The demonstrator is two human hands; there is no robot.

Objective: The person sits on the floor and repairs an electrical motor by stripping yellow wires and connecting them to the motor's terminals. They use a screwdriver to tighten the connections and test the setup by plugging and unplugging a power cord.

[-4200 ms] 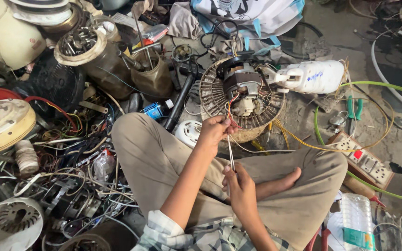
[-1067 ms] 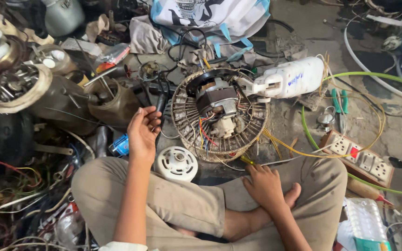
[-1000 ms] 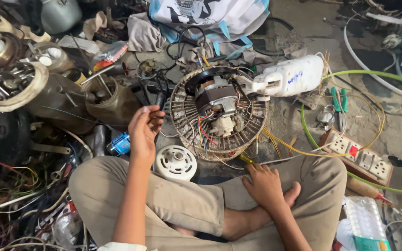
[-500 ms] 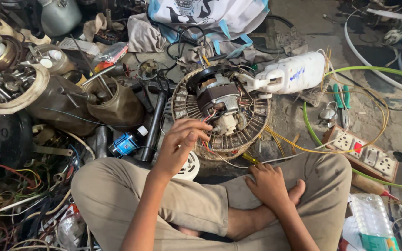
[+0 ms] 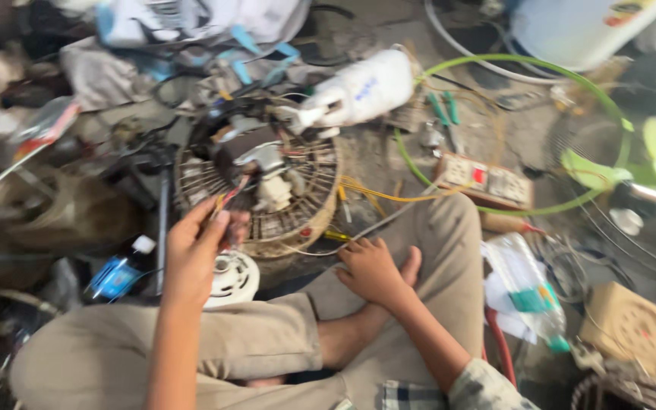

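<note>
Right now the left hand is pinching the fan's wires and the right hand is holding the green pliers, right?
Not quite. In the head view the right hand holds nothing; it rests on the foot. The green pliers lie on the ground. The left hand does pinch the fan's wires.

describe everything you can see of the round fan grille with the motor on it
The fan grille is a round, dirty cream guard of thin radial ribs, lying flat on the ground before the person's crossed legs. A grey-and-white motor sits at its centre, with coloured wires running out. The left hand pinches those wires over the near-left rim. A white plastic housing lies at its far edge.
</note>
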